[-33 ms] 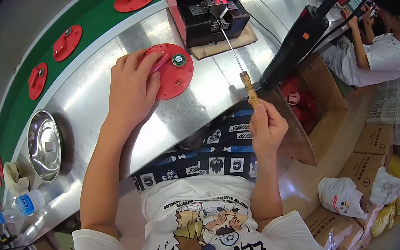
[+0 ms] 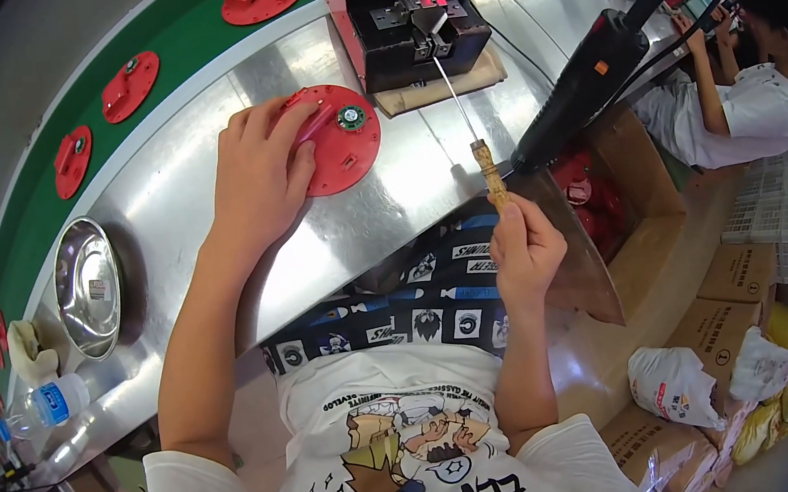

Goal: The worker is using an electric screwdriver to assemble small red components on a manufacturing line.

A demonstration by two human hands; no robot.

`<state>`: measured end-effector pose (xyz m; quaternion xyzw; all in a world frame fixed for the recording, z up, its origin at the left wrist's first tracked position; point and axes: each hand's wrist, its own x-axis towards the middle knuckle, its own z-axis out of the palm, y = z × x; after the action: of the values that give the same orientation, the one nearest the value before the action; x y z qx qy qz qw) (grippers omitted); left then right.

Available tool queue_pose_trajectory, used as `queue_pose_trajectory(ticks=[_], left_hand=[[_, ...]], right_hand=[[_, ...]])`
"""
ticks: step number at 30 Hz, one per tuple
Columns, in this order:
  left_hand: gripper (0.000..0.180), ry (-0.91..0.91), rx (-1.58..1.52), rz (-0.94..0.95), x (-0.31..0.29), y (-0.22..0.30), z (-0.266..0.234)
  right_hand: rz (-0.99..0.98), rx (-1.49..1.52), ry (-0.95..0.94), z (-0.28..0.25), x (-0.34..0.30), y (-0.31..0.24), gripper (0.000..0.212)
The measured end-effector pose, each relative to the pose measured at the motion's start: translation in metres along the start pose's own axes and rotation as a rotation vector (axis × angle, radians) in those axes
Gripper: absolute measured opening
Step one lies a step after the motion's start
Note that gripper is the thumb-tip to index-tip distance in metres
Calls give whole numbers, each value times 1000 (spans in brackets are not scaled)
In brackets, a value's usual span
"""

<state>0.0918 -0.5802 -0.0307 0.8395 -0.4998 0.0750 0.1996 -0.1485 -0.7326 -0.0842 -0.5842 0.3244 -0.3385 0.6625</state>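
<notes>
One box (image 2: pixel 640 164) holds red parts (image 2: pixel 600 219); my right hand (image 2: pixel 527 253) grips a wooden-handled tool (image 2: pixel 487 169), my left hand (image 2: pixel 257 169) (grip unclear) touches a red disc (image 2: pixel 344 165).

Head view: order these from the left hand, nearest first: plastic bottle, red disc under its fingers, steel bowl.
1. Red disc: touching the left hand, extending to its right.
2. Steel bowl: apart from the hand, to its left and lower in the picture.
3. Plastic bottle: beyond the bowl, farther down and left.
</notes>
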Motion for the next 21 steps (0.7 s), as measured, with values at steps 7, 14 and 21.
queue_pose_trajectory(ticks=[7,14,21], left_hand=[[40,10,6,14,1,3,-4],[40,17,-7,17,2,7,-6],[41,20,7,18,1,6,-9]], right_hand=[[-7,22,-24,8,4,-4,23],[108,111,-136,27,16,-21,32],[248,198,-191,26,19,-31,37]])
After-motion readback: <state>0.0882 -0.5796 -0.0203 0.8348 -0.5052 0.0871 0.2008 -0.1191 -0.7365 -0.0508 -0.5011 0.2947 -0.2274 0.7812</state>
